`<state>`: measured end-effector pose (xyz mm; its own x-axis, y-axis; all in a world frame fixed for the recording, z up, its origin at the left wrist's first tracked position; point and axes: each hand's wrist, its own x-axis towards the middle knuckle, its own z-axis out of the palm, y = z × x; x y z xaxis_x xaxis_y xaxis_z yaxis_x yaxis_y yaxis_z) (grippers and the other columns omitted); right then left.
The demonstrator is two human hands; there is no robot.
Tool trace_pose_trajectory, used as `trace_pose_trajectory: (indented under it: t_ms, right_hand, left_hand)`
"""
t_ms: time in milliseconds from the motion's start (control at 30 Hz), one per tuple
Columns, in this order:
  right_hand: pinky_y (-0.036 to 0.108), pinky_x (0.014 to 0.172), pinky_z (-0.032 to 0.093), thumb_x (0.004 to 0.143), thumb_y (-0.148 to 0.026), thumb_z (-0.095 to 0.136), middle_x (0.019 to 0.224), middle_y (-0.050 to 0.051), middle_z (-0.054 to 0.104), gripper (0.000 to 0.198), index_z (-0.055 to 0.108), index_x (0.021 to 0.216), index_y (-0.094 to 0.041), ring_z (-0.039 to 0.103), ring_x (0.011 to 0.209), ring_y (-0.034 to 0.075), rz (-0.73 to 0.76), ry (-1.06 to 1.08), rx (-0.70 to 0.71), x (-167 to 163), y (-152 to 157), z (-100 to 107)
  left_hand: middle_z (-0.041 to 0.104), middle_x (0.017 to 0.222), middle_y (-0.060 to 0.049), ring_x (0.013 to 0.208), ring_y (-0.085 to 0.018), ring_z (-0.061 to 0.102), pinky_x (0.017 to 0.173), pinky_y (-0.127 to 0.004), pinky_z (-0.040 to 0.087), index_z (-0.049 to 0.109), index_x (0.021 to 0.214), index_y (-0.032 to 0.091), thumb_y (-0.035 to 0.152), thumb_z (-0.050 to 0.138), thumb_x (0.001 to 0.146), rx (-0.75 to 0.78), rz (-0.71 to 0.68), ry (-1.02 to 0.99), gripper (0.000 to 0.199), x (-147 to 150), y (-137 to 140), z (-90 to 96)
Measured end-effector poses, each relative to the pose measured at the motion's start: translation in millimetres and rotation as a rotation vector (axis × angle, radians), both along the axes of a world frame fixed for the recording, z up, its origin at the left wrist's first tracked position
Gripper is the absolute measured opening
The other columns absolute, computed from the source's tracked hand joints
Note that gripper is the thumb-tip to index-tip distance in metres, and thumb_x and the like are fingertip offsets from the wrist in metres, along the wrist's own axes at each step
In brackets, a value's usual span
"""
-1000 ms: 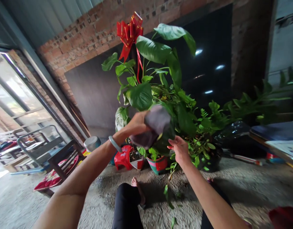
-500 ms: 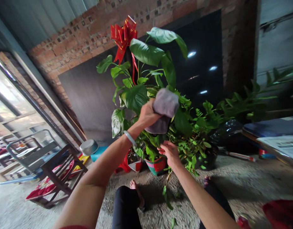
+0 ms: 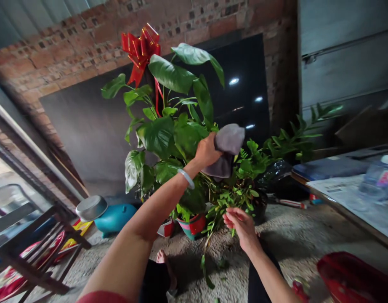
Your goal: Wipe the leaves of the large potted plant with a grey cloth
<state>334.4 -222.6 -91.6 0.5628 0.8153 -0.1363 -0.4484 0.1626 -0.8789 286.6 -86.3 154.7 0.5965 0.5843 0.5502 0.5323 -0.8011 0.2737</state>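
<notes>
A grey cloth [image 3: 230,139] is bunched in my left hand [image 3: 208,149], which is closed on it and wears a pale bangle. It reaches in among the leaves of a tall potted plant [image 3: 162,136], whose large glossy leaves surround a support with a red ribbon bow [image 3: 140,50] at its top. A red and green pot [image 3: 194,227] stands under the foliage. Lower right, my right hand [image 3: 240,227] hovers close to a small-leaved trailing plant [image 3: 235,189]. Its fingers are loosely bent and apart, and I see nothing in them.
A turquoise container [image 3: 115,219] and a metal basin [image 3: 91,207] sit left of the pots. A wooden chair [image 3: 39,252] stands further left. At right is a table [image 3: 348,219] with papers and a plastic bottle [image 3: 380,179]. A dark panel [image 3: 86,126] leans on the brick wall.
The view has swung right, bringing the bottle into sight. My left hand with the cloth has shifted right across the leaves. My right hand has dropped lower, away from the big leaves.
</notes>
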Motion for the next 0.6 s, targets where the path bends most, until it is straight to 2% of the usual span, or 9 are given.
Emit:
trace_pose_trajectory:
  t_ms: [33,100,167,233,300,400,500,567,600]
  right_hand:
    - [0.025,0.055,0.049,0.050,-0.045,0.084,0.068,0.007,0.077,0.040,0.075,0.077,-0.018,0.069,0.058,0.017,0.001,-0.008,-0.026,1,-4,-7]
    - [0.025,0.053,0.047,0.050,-0.046,0.082,0.066,0.008,0.077,0.039,0.074,0.076,-0.018,0.068,0.057,0.017,-0.009,-0.015,-0.100,3,-15,-27]
    - [0.025,0.051,0.046,0.049,-0.047,0.080,0.065,0.008,0.077,0.039,0.074,0.075,-0.018,0.068,0.056,0.018,-0.023,-0.014,-0.178,3,-27,-47]
    - [0.024,0.049,0.045,0.047,-0.046,0.079,0.064,0.008,0.077,0.039,0.074,0.074,-0.019,0.068,0.055,0.018,-0.022,-0.019,-0.234,4,-36,-61]
    - [0.024,0.049,0.045,0.046,-0.046,0.078,0.065,0.008,0.077,0.040,0.074,0.074,-0.019,0.068,0.056,0.018,0.006,-0.037,-0.255,3,-39,-66]
    - [0.025,0.051,0.046,0.049,-0.046,0.078,0.067,0.008,0.078,0.039,0.074,0.076,-0.019,0.069,0.058,0.019,0.072,-0.076,-0.247,-4,-36,-61]
    - [0.025,0.051,0.046,0.050,-0.045,0.078,0.067,0.007,0.077,0.037,0.073,0.076,-0.019,0.069,0.058,0.019,0.121,-0.081,-0.247,-21,-30,-51]
    - [0.026,0.053,0.047,0.049,-0.045,0.079,0.070,0.007,0.077,0.039,0.073,0.078,-0.020,0.069,0.061,0.020,0.138,-0.049,-0.250,-37,-24,-45]
    - [0.028,0.054,0.048,0.048,-0.047,0.079,0.073,0.007,0.078,0.042,0.073,0.080,-0.021,0.070,0.065,0.021,0.140,-0.025,-0.244,-44,-20,-42]
  left_hand:
    - [0.072,0.129,-0.017,0.122,-0.033,0.066,0.105,-0.043,0.051,0.059,0.138,0.013,0.010,0.072,0.080,0.018,0.075,0.120,0.060,7,4,-12.6]
    - [0.071,0.130,-0.020,0.124,-0.036,0.066,0.104,-0.044,0.052,0.062,0.135,0.011,0.006,0.067,0.079,-0.017,0.109,0.377,0.056,11,8,-43.4]
    - [0.074,0.122,-0.018,0.117,-0.035,0.070,0.097,-0.040,0.055,0.071,0.121,0.012,0.009,0.075,0.073,-0.124,0.023,0.567,0.049,-1,4,-71.8]
    - [0.078,0.114,-0.014,0.108,-0.033,0.072,0.091,-0.036,0.057,0.075,0.112,0.014,0.014,0.084,0.066,-0.264,-0.106,0.643,0.047,-26,-10,-87.5]
    - [0.078,0.113,-0.011,0.106,-0.032,0.073,0.090,-0.036,0.057,0.075,0.113,0.016,0.018,0.086,0.065,-0.371,-0.227,0.626,0.049,-59,-28,-85.5]
    - [0.079,0.108,-0.007,0.101,-0.028,0.072,0.090,-0.036,0.056,0.073,0.115,0.017,0.019,0.081,0.068,-0.373,-0.288,0.415,0.048,-107,-43,-57.9]
    - [0.077,0.104,-0.007,0.096,-0.026,0.071,0.088,-0.035,0.056,0.069,0.118,0.012,0.024,0.081,0.071,-0.228,-0.100,0.044,0.050,-144,-32,-31.6]
    - [0.076,0.106,-0.008,0.101,-0.027,0.069,0.092,-0.038,0.055,0.067,0.121,0.011,0.026,0.084,0.070,-0.125,0.112,-0.124,0.056,-160,-17,-29.4]
    - [0.075,0.105,-0.008,0.103,-0.028,0.069,0.094,-0.039,0.055,0.067,0.121,0.012,0.024,0.085,0.068,-0.126,0.192,-0.117,0.057,-167,-9,-33.2]
